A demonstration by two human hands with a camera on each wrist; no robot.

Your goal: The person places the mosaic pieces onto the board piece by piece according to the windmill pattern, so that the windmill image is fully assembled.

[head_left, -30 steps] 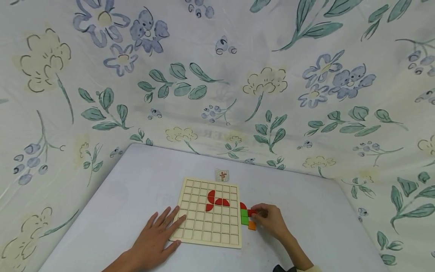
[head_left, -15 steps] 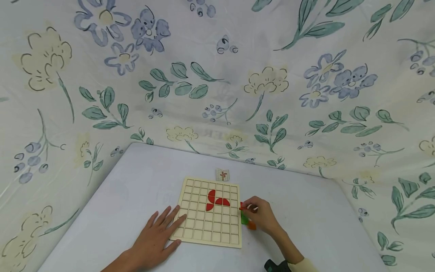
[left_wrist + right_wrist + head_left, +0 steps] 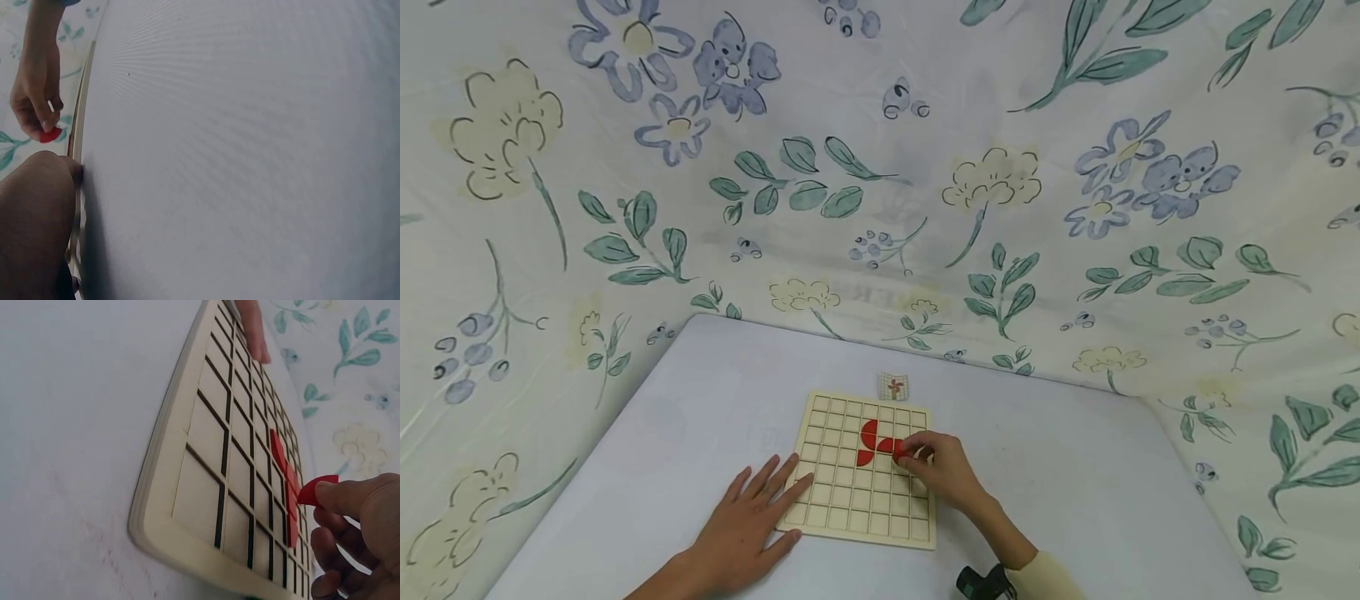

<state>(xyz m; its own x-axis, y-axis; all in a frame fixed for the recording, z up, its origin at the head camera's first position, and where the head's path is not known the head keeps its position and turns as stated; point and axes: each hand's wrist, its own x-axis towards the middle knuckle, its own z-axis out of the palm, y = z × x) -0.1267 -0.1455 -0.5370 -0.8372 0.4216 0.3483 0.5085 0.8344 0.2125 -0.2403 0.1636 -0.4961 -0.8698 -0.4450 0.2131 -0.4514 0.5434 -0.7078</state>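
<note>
A cream wooden grid board lies on the white table. Several red curved tiles sit in its squares, in its upper middle. My left hand lies spread, with fingers on the board's left edge. Over the right part of the board, my right hand pinches a red quarter-circle tile between thumb and fingers. The right wrist view shows this tile tilted, just beside the placed red ones; whether it touches the board I cannot tell. The green and orange tiles right of the board are hidden behind the right hand.
A small pattern card with a red figure on a grid lies behind the board. White tabletop extends to the right. A floral cloth hangs behind and around the table. A dark device is at my right wrist.
My right hand has picked up a red tile from beside the board and carried it left, over the red tiles on the grid. My left hand has stayed in place.
</note>
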